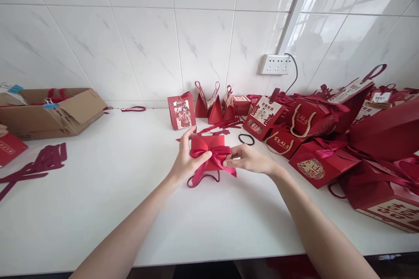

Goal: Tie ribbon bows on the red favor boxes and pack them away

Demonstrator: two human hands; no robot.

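Note:
A small red gift box [206, 141] sits in front of me on the white table, tied with a dark pink satin ribbon bow [220, 155]. My left hand [188, 157] grips the box's left side, its thumb pressed on the bow's knot. On the other side, my right hand [245, 159] pinches the right part of the ribbon bow between thumb and fingers. A twisted red cord handle [209, 177] loops out from the near side of the box onto the table. One ribbon tail hangs at the left, another at the right.
Finished red gift boxes [307, 165] crowd the right side. Small upright boxes [182, 111] stand along the wall. Loose ribbons [42, 161] and a cardboard box [65, 113] lie left, where another person's hand [3, 130] shows. A black bracelet [246, 139] and power strip [275, 64] are beyond my right hand.

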